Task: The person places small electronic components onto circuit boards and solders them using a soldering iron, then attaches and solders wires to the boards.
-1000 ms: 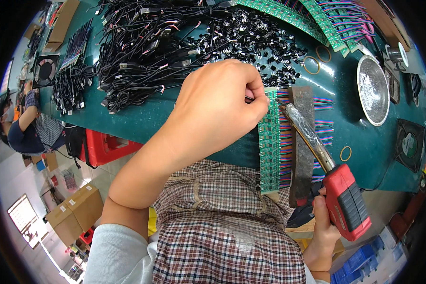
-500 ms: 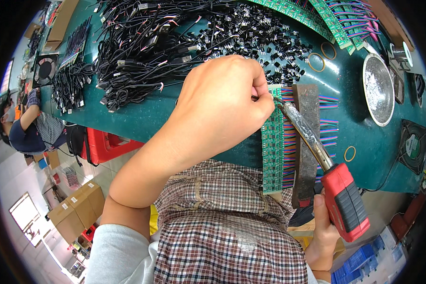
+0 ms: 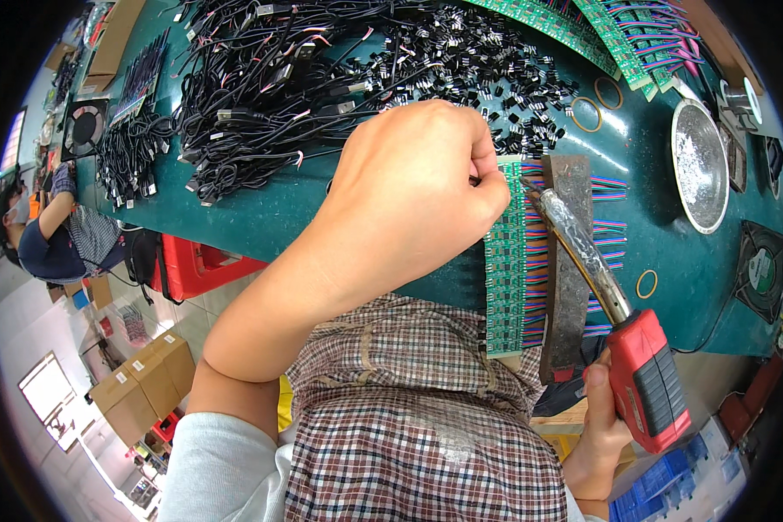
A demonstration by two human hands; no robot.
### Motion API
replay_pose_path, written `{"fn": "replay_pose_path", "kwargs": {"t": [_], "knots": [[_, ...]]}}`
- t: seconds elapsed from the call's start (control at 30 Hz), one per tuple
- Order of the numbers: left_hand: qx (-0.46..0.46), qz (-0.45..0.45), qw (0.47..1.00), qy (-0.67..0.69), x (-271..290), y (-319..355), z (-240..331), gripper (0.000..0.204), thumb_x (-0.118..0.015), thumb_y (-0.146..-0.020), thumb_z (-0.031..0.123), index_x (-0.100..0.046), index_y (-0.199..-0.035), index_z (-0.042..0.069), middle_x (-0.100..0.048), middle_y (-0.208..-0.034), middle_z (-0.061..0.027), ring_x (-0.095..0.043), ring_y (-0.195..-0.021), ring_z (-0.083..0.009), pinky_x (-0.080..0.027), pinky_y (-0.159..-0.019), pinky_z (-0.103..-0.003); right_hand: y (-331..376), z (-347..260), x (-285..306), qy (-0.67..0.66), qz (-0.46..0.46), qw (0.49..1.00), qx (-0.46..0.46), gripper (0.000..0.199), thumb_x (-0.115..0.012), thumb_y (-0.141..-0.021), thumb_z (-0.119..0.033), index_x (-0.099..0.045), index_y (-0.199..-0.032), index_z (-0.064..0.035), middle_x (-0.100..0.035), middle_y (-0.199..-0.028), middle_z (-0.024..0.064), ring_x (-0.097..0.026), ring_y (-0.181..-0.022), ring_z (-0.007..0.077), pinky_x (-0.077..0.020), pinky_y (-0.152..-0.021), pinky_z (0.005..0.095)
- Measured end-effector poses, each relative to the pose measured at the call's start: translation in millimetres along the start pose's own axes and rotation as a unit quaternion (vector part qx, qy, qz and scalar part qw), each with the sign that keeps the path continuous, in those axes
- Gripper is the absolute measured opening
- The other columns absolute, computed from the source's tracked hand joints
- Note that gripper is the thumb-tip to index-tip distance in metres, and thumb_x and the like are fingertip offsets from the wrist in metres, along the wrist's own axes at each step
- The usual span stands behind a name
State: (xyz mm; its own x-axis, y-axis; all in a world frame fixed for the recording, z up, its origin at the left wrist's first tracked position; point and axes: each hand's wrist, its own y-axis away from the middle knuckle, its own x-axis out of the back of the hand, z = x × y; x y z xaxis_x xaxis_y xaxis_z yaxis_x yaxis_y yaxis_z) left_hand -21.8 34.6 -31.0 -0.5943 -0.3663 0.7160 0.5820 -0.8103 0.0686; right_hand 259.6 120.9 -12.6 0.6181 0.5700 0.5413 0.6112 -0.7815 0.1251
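Note:
My left hand [image 3: 422, 187] is closed in a pinch over the upper end of a long green circuit board panel [image 3: 505, 291]. A dark bit shows between thumb and finger, too small and hidden to name. In my right hand [image 3: 600, 426] is a red and black soldering iron [image 3: 645, 378], gripped by its handle. Its tip points up and left, just right of my left thumb, near the board's upper right edge. Striped ribbon wires [image 3: 535, 261] run right from the board, under a dark heavy bar [image 3: 567, 270] lying across them.
Black cables [image 3: 261, 113] pile up at the far left, with many small black components [image 3: 487, 78] beside them. More green boards [image 3: 613, 43] lie far right. A metal bowl [image 3: 699, 165], rubber bands [image 3: 646, 284] and a fan [image 3: 761, 270] sit right. A co-worker [image 3: 56, 226] is far left.
The soldering iron has shifted slightly right and down, its tip drawing back from my left fingers. My left hand keeps its pinch at the same place on the board.

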Motion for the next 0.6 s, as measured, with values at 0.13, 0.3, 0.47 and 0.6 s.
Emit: {"fn": "replay_pose_path", "kwargs": {"t": [0.13,0.3,0.47,0.6], "knots": [[0.024,-0.014,1.0,0.006,2.0,-0.5,1.5,0.017,-0.074,-0.078,0.014,-0.07,-0.081,-0.002,-0.069,-0.079,-0.0106,-0.067,-0.072,-0.0176,-0.054,-0.068,-0.03,4.1,0.4,-1.6,0.01,0.01,1.0,-0.016,0.022,-0.076,-0.074,-0.004,-0.07,-0.093,0.0016,-0.068,-0.09,0.018,-0.066,-0.079,0.0368,-0.0529,-0.074,0.0426],[-0.001,-0.043,0.999,-0.007,8.8,-4.0,1.6,0.017,-0.074,-0.078,0.015,-0.072,-0.082,-0.002,-0.07,-0.078,-0.0113,-0.069,-0.072,-0.0184,-0.056,-0.069,-0.031,3.9,3.4,-1.4,0.0,0.011,1.0,0.002,0.02,-0.076,-0.071,-0.003,-0.069,-0.09,0.0016,-0.065,-0.084,0.0157,-0.062,-0.071,0.0334,-0.0498,-0.065,0.0397],[-0.027,-0.035,0.998,-0.035,7.6,-4.0,1.5,0.017,-0.073,-0.076,0.015,-0.072,-0.08,-0.001,-0.071,-0.079,-0.0118,-0.07,-0.072,-0.02,-0.056,-0.069,-0.031,2.2,2.0,-2.7,-0.007,0.003,1.0,0.015,0.019,-0.075,-0.07,-0.001,-0.067,-0.087,0.0017,-0.061,-0.078,0.0132,-0.058,-0.063,0.0288,-0.0454,-0.058,0.0366],[-0.028,-0.035,0.998,-0.037,6.1,-4.5,0.4,0.016,-0.072,-0.074,0.015,-0.071,-0.079,-0.001,-0.071,-0.079,-0.0116,-0.07,-0.072,-0.0204,-0.056,-0.069,-0.031,0.0,3.1,-3.7,-0.005,-0.006,0.999,0.049,0.019,-0.075,-0.07,0.0,-0.067,-0.087,0.0021,-0.06,-0.076,0.0122,-0.058,-0.063,0.0279,-0.0456,-0.057,0.0354]]}}
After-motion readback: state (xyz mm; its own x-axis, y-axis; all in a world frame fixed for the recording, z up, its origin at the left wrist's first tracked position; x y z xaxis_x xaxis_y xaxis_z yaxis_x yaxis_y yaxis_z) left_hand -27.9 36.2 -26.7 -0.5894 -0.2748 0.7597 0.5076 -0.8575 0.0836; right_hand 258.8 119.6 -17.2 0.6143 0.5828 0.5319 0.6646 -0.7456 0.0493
